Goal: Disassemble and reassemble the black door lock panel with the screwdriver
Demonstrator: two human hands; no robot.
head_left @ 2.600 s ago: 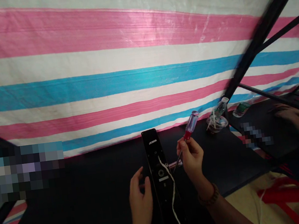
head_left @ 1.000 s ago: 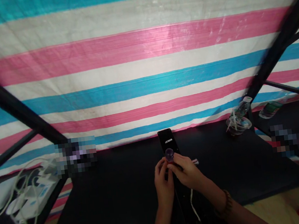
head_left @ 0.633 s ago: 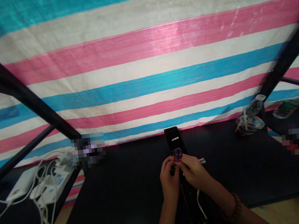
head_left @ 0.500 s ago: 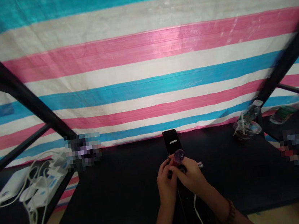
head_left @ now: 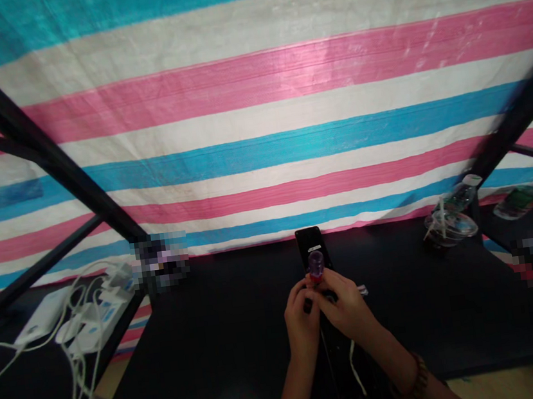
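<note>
Both my hands meet over the middle of the black table [head_left: 227, 353]. Between their fingertips is a small rounded purple see-through object with a red base [head_left: 316, 263]; its exact kind I cannot make out. My left hand [head_left: 301, 318] is closed, thumb and fingers pinching at the red base. From the other side my right hand [head_left: 350, 306] pinches the same base, a beaded bracelet on its wrist. Just behind them lies a black phone [head_left: 309, 237] with a small white label, partly covered by the purple object and my fingers.
To the left are a white power strip [head_left: 101, 317] with plugs and tangled cables, and a white box-like device [head_left: 42, 315]. A clear plastic cup [head_left: 452, 228] and bottle [head_left: 464, 191] stand at the back right. A white cable [head_left: 355, 370] runs below my right forearm. Striped sheeting [head_left: 258, 129] hangs behind.
The purple object has tipped more upright in my fingers, and its red base shows more. My view has shifted slightly left, so everything sits a little further right.
</note>
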